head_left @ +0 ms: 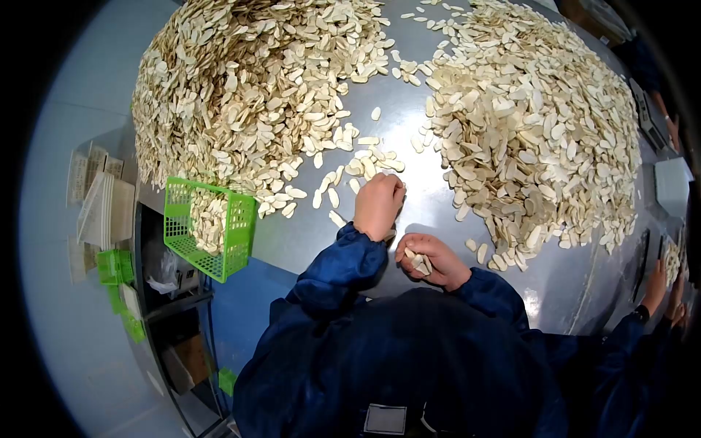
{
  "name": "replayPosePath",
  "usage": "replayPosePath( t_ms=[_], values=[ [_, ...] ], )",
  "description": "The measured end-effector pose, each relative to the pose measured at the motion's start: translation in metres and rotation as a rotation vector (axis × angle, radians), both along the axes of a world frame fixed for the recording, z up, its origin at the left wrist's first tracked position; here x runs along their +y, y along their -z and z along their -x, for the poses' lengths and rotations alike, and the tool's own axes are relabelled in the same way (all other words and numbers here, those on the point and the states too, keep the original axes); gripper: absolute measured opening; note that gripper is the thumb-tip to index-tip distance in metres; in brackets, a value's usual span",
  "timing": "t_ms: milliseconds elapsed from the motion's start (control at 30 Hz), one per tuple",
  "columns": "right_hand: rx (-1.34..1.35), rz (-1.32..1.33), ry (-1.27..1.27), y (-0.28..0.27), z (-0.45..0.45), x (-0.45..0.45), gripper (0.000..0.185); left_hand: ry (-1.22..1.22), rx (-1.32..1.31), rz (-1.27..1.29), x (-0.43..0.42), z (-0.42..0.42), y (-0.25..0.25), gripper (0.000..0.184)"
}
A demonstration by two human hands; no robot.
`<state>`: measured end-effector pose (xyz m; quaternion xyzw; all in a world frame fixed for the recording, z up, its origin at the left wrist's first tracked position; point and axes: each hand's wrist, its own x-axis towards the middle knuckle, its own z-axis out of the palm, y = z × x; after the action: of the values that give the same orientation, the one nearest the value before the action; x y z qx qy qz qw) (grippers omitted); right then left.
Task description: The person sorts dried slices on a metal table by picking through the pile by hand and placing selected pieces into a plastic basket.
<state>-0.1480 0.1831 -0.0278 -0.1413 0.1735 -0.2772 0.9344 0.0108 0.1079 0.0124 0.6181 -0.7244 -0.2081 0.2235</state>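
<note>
My left hand is closed, back of the hand up, at the near side of a small scatter of dried slices. Its fingertips are mostly hidden, so what they pinch cannot be made out. Just to its right and nearer my body, my right hand is curled around a few pale, flat dried slices. Both hands are over the metal table. A large heap of the same slices rises at the left, and another heap spreads at the right.
A green plastic basket with slices inside sits at the table's left edge. White trays and a green basket are farther left, beside a dark shelf frame. Other people's hands and a white container are at the right.
</note>
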Motion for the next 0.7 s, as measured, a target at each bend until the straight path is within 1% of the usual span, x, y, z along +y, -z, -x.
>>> replayPosePath(
  t_ms=[67, 167, 200, 300, 333, 433, 467, 567, 600, 700],
  values=[
    [-0.015, -0.003, 0.009, 0.002, 0.001, 0.0, 0.02, -0.013, -0.097, 0.008, -0.003, 0.003, 0.011, 0.014],
    [-0.011, -0.008, 0.013, 0.001, 0.001, 0.001, 0.02, -0.001, -0.277, -0.001, -0.006, 0.008, 0.011, 0.013],
    [-0.012, -0.003, 0.01, 0.001, 0.001, 0.001, 0.02, 0.013, -0.314, 0.032, -0.007, 0.01, 0.012, 0.013],
    [-0.024, 0.009, 0.005, 0.002, 0.002, 0.0, 0.02, 0.035, -0.429, 0.027, -0.011, 0.016, 0.016, 0.013],
    [-0.028, 0.013, 0.006, 0.002, 0.003, 0.0, 0.02, 0.046, -0.406, 0.08, -0.014, 0.015, 0.017, 0.013],
    [0.0, -0.02, 0.044, -0.002, 0.005, -0.001, 0.021, -0.001, -0.395, 0.055, -0.018, 0.017, 0.014, 0.012],
    [-0.007, -0.014, 0.048, -0.003, 0.006, -0.002, 0.02, -0.02, -0.373, 0.095, -0.02, 0.018, 0.018, 0.012],
    [-0.002, 0.009, 0.06, -0.001, 0.01, -0.005, 0.02, -0.029, -0.341, 0.089, -0.022, 0.017, 0.018, 0.012],
    [-0.003, 0.026, 0.043, -0.002, 0.013, -0.008, 0.02, -0.039, -0.312, 0.061, -0.02, 0.017, 0.011, 0.013],
    [0.118, -0.11, 0.183, -0.012, 0.017, -0.009, 0.021, 0.063, 0.015, 0.035, 0.003, 0.016, -0.04, 0.015]
  ],
)
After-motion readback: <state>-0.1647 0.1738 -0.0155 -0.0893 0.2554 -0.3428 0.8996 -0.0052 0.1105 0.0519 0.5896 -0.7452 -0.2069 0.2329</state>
